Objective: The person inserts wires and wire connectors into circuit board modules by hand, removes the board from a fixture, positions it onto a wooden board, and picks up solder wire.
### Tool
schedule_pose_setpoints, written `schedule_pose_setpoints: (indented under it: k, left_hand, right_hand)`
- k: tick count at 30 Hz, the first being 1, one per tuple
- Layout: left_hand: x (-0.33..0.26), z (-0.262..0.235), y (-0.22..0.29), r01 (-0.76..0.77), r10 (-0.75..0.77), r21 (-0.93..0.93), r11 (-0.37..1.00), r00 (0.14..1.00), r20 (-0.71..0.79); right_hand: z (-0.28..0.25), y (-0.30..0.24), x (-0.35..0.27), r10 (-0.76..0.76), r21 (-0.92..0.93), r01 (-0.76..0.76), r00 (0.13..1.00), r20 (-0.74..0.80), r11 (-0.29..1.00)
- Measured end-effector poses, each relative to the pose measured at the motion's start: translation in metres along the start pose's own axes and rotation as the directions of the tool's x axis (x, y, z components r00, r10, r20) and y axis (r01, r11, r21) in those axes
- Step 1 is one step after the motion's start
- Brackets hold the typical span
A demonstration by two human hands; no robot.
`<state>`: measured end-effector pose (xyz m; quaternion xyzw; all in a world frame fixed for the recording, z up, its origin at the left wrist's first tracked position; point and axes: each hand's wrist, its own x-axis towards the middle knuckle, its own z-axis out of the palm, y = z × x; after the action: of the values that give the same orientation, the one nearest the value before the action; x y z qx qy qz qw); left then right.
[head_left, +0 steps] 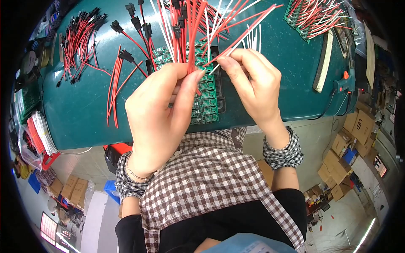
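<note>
Brown cardboard boxes [352, 139] on floor lower right & lower left [69, 189]; maybe lit screen [48, 227] bottom-left.

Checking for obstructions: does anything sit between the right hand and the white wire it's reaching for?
Nothing visible: the right hand already pinches the white wire at its fingertips. The left hand grips the red wire bundle alongside.

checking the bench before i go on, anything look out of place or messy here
Nothing looks damaged. A few loose red wires lie scattered on the green table, apart from the bundled pile at upper left.
</note>
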<state>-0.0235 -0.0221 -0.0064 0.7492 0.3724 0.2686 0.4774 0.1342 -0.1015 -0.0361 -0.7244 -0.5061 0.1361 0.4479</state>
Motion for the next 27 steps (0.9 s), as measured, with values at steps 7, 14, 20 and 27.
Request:
schedule_pose_setpoints:
  k: [7, 14, 20, 27]
  left_hand:
    - [0.001, 0.001, 0.003, -0.02, 0.018, 0.069, 0.997, 0.999, 0.032]
    - [0.001, 0.005, 0.004, -0.119, 0.117, 0.128, 0.985, 0.993, 0.016]
    - [-0.003, -0.01, 0.004, 0.097, -0.108, -0.215, 0.972, 0.993, -0.041]
    - [-0.009, -0.01, 0.002, 0.025, -0.029, -0.123, 0.992, 0.999, -0.035]
  right_hand:
    - [-0.013, 0.005, -0.003, 0.068, 0.032, -0.068, 0.997, -0.022, 0.997]
    - [-0.053, -0.009, -0.005, 0.456, -0.581, -0.357, 0.89, 0.028, 0.732]
    - [-0.052, 0.002, 0.001, 0.573, -0.524, -0.478, 0.819, 0.024, 0.705]
    - [-0.046, 0.002, 0.0, 0.384, -0.564, -0.275, 0.92, 0.081, 0.779]
